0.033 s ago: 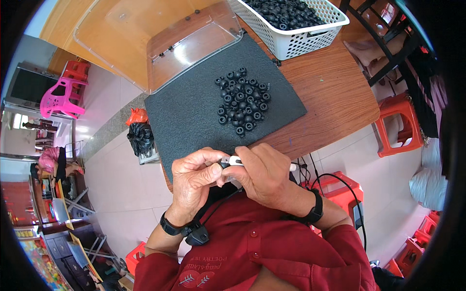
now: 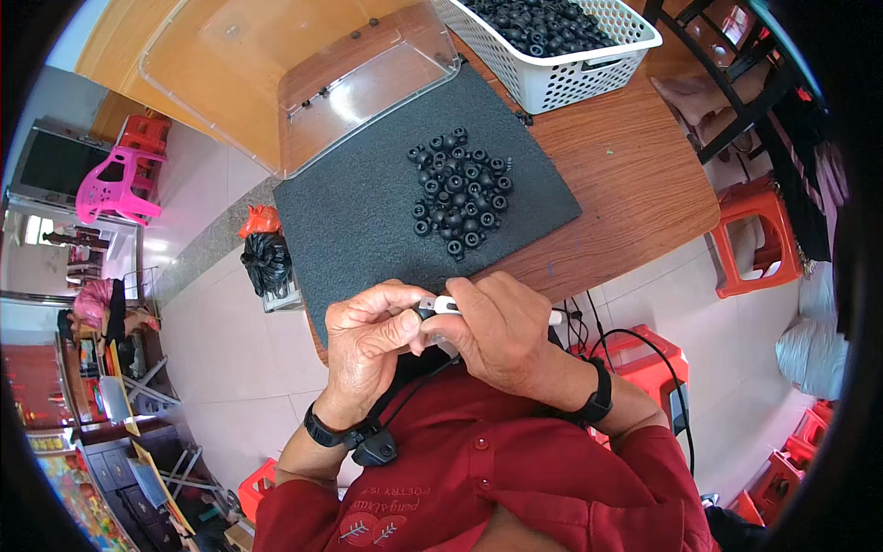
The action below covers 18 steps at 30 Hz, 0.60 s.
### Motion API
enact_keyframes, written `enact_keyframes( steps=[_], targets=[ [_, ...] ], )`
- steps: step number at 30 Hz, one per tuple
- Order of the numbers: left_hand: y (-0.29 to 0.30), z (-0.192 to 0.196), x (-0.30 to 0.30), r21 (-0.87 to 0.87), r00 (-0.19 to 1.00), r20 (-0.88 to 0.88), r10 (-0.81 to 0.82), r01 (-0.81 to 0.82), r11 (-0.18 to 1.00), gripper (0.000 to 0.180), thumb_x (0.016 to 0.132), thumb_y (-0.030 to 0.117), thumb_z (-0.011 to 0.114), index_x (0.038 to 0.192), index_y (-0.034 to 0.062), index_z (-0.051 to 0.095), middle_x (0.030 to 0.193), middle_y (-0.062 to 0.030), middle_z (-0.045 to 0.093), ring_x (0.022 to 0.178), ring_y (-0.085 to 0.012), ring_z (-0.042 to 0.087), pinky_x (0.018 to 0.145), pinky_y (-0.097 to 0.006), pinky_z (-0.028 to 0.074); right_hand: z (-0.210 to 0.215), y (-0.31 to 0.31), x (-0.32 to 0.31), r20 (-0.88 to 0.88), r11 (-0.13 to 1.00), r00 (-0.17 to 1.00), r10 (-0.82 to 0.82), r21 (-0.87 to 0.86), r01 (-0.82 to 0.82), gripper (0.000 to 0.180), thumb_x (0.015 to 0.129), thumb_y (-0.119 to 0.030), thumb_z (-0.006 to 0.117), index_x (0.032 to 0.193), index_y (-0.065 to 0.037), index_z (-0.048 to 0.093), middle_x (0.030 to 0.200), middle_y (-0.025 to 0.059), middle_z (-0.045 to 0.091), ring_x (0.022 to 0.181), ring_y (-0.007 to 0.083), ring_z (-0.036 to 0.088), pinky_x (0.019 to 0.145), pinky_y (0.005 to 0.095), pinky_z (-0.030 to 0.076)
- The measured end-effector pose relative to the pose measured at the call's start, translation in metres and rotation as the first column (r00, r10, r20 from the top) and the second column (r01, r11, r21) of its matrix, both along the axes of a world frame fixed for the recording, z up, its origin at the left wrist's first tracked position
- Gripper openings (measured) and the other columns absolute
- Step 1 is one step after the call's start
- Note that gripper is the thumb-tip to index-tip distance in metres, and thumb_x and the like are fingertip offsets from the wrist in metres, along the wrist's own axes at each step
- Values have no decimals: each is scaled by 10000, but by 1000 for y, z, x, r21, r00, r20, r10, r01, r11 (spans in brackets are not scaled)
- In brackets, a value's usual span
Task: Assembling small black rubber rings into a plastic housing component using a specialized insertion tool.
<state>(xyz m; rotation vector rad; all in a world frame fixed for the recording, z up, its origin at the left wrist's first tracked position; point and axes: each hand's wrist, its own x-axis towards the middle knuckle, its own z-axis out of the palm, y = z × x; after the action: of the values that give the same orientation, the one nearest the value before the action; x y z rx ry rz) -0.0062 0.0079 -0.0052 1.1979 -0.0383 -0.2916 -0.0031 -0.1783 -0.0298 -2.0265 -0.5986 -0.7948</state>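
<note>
Just past the table's near edge, both of my hands meet in front of my red shirt. My left hand [image 2: 363,345] pinches a small black rubber-like piece [image 2: 424,313] between thumb and fingers, which hide most of it. Closed around a white-handled tool [image 2: 445,304] is my right hand [image 2: 506,331]. The tool's metal tip, perhaps a blade, is against or very close to the black piece. Beyond the hands, a heap of small round black pieces [image 2: 457,198] with holes lies on a dark grey mat [image 2: 354,216].
A white perforated basket [image 2: 589,78] full of similar black pieces stands at the table's far right. Left of it, a clear plastic bin [image 2: 294,152] contains a few pieces. Red stools [image 2: 759,239] stand right of the wooden table [image 2: 635,184]; black cables [image 2: 644,340] hang near my right arm.
</note>
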Motion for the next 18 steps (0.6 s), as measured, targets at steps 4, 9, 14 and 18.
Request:
enact_keyframes(
  steps=[4, 9, 14, 18],
  targets=[
    [-4, 0, -2, -44, 999, -14, 34, -35, 998, 278, 850, 90, 785, 1070, -64, 715, 907, -134, 703, 652, -151, 630, 566, -263, 514, -1, 1, 1, 40, 999, 999, -20, -34, 22, 307, 849, -280, 742, 862, -19, 581, 666, 54, 417, 553, 213, 469, 467, 339, 387],
    [-5, 0, -3, -25, 997, -40, 64, -65, 998, 284, 857, 98, 775, 1064, -85, 706, 881, -145, 693, 641, -152, 612, 562, -273, 504, -4, 2, 2, 57, 997, 998, -30, -63, 33, 291, 847, -264, 740, 849, -23, 577, 660, 51, 415, 548, 209, 470, 466, 335, 391],
    [-6, 2, -3, -40, 993, -101, 60, -64, 997, 288, 873, 114, 759, 1052, -102, 698, 885, -143, 682, 663, -158, 611, 583, -280, 512, -2, 3, 0, 44, 999, 999, -10, -53, 12, 258, 876, -243, 721, 835, -34, 575, 636, 55, 419, 538, 217, 478, 468, 350, 395],
    [-12, 6, -2, -63, 996, -76, 48, -53, 997, 280, 879, 112, 755, 1060, -94, 697, 910, -140, 682, 687, -166, 625, 602, -292, 526, -4, 3, -2, -61, 989, 996, 69, 137, -60, 235, 897, -230, 709, 879, -22, 600, 646, 77, 463, 546, 249, 495, 477, 377, 396]
  ],
)
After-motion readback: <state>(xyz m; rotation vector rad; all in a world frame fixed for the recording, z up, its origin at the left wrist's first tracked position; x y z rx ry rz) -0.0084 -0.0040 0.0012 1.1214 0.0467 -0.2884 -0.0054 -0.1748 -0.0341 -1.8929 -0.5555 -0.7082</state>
